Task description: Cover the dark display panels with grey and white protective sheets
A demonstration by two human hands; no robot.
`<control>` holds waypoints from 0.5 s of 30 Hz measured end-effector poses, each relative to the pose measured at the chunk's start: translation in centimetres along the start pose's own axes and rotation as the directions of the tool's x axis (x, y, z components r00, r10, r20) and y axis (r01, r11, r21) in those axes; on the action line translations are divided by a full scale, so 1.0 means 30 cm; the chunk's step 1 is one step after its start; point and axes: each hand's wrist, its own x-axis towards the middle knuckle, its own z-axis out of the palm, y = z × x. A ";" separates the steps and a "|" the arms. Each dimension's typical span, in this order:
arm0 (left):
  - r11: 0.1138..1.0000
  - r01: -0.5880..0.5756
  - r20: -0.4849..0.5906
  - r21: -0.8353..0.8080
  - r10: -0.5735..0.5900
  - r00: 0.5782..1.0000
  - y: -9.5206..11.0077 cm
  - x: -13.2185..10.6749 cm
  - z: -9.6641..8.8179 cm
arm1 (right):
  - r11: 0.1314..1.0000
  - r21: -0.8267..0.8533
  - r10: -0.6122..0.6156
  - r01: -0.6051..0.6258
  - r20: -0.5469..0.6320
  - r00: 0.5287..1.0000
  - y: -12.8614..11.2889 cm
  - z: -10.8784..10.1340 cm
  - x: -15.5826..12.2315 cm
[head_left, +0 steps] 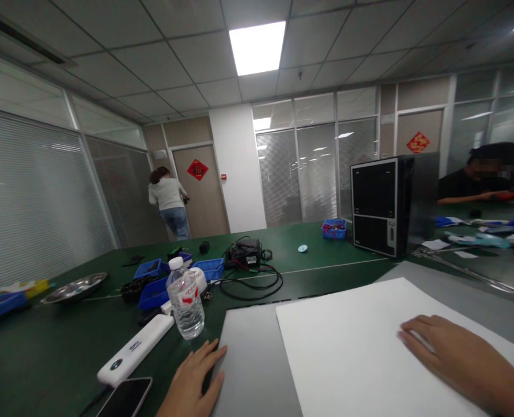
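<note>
My left hand (194, 379) lies flat and open at the left edge of a grey mat (252, 359), fingers stretched forward, holding nothing. My right hand (452, 353) rests flat and open on a large white sheet (352, 347) that covers the right part of the mat. A clear water bottle (186, 300) stands upright just beyond my left hand. A white oblong device (135, 349) and a dark phone (126, 398) lie to the left of that hand.
On the green table (57, 359) lie blue bins (156, 278), a metal dish (75, 288), black cables with a charger (248, 260) and a black computer tower (381, 204). One person stands at the far door (170, 202); another sits at right (487, 174).
</note>
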 end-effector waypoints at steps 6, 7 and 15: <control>1.000 -0.004 -0.024 -0.031 0.003 1.000 -0.007 -0.002 0.017 | 0.991 0.126 -0.058 0.049 0.070 0.996 -0.026 0.013 -0.003; 0.999 -0.002 -0.020 -0.032 0.001 1.000 -0.007 -0.003 0.017 | 0.991 0.114 -0.080 0.072 0.070 0.994 -0.025 0.014 -0.003; 1.000 0.003 0.022 0.002 -0.004 1.000 0.016 -0.006 -0.001 | 0.977 0.028 -0.215 0.214 0.156 0.964 -0.092 -0.016 -0.012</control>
